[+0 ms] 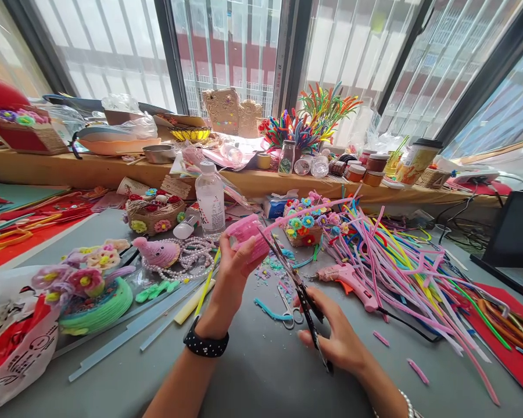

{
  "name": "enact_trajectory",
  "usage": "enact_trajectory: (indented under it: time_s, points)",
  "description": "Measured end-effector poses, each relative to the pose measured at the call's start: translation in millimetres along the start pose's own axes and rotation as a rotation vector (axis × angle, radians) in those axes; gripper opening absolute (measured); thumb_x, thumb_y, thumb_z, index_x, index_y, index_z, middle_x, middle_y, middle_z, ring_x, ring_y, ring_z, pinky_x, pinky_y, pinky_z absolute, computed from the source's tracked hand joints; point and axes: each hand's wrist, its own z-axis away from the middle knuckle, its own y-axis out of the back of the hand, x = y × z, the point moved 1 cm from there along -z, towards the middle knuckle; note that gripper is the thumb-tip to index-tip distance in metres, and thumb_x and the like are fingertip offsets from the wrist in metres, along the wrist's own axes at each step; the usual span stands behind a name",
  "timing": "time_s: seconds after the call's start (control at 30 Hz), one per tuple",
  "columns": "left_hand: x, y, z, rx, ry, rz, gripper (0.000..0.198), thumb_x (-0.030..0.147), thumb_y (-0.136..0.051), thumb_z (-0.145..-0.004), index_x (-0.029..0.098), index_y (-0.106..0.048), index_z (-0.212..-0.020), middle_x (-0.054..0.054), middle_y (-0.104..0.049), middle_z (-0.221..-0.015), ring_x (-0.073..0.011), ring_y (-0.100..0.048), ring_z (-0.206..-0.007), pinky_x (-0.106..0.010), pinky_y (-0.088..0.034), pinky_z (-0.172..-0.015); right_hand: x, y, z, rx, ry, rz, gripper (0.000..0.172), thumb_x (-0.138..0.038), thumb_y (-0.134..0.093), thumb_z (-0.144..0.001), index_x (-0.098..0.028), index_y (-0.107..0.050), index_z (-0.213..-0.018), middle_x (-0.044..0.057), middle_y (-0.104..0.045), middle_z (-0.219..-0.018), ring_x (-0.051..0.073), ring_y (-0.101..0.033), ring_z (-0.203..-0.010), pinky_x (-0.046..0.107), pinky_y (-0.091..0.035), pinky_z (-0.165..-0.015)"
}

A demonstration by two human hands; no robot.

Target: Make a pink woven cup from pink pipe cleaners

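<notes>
My left hand (235, 267) is closed around a pink fuzzy piece (243, 229) that looks wound from pipe cleaner. A long loose pink pipe cleaner (314, 208) stretches from it toward the upper right. In my right hand (331, 331) is a pair of scissors (303, 293) with black, white-dotted handles. Their blades point up and left and reach the pink piece beside the loose strand; I cannot tell whether they touch it. Beneath, on the grey table, lie small silver scissors (287, 307) and a short blue pipe cleaner (270, 310).
A pink glue gun (348, 284) with a black cord lies right of my hands, against a heap of pipe cleaners (401, 273). Glue sticks (126, 331), a green flower-topped piece (96, 307) and a water bottle (210, 200) are on the left. Behind runs a cluttered windowsill (244, 179).
</notes>
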Motion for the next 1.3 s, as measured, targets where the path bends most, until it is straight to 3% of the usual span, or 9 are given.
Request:
enact_trajectory:
  time_s: [0.2, 0.33, 0.43, 0.63, 1.07, 1.3]
  points:
    - [-7, 1.5, -3, -0.026, 0.040, -0.128, 0.051, 0.033, -0.065, -0.066, 0.023, -0.041, -0.110, -0.001, -0.061, -0.095, -0.0122, -0.062, -0.075, -0.029, -0.053, -0.071, 3, 0, 1, 0.028, 0.014, -0.038, 0.029, -0.038, -0.057, -0.067, -0.019, -0.050, -0.087, 0.005, -0.055, -0.085, 0.020, -0.054, -0.081, 0.030, -0.044, -0.072]
    - [-9, 2.5, -2, -0.059, 0.017, -0.269, 0.053, 0.040, -0.063, -0.067, 0.022, -0.038, -0.110, -0.005, -0.058, -0.099, -0.0160, -0.063, -0.073, -0.030, -0.055, -0.060, 2, 1, 1, 0.002, 0.004, -0.096, 0.027, -0.035, -0.055, -0.068, -0.018, -0.051, -0.088, 0.005, -0.055, -0.086, 0.019, -0.054, -0.079, 0.029, -0.044, -0.071]
    - [-10, 2.2, -1, -0.095, 0.012, -0.344, 0.053, 0.043, -0.060, -0.069, 0.022, -0.036, -0.111, -0.005, -0.056, -0.097, -0.0154, -0.062, -0.065, -0.029, -0.054, -0.051, 2, 1, 1, -0.007, 0.004, -0.126, 0.030, -0.035, -0.054, -0.068, -0.018, -0.052, -0.093, 0.004, -0.054, -0.084, 0.018, -0.053, -0.077, 0.029, -0.045, -0.069]
    - [-14, 0.8, -1, -0.052, -0.011, -0.396, 0.051, 0.048, -0.058, -0.069, 0.022, -0.036, -0.106, -0.002, -0.054, -0.085, -0.0114, -0.055, -0.054, -0.020, -0.044, -0.034, 3, -2, 2, -0.007, -0.004, -0.114, 0.032, -0.035, -0.056, -0.069, -0.018, -0.054, -0.096, 0.005, -0.056, -0.089, 0.018, -0.054, -0.077, 0.030, -0.046, -0.070]
    - [-16, 3.2, -2, -0.078, -0.048, -0.521, 0.046, 0.048, -0.055, -0.072, 0.022, -0.031, -0.102, 0.006, -0.050, -0.066, -0.0062, -0.045, -0.040, -0.016, -0.037, -0.032, 2, -4, 3, 0.086, 0.039, 0.142, 0.028, -0.038, -0.062, -0.066, -0.017, -0.055, -0.082, 0.002, -0.057, -0.071, 0.015, -0.052, -0.063, 0.026, -0.042, -0.057]
    - [-16, 4.1, -2, -0.081, -0.043, -0.511, 0.045, 0.049, -0.054, -0.072, 0.022, -0.032, -0.101, 0.009, -0.048, -0.056, -0.0066, -0.043, -0.037, -0.016, -0.034, -0.031, 1, -6, 3, 0.086, 0.055, 0.122, 0.024, -0.040, -0.061, -0.066, -0.018, -0.052, -0.071, -0.001, -0.052, -0.060, 0.012, -0.047, -0.055, 0.024, -0.040, -0.051]
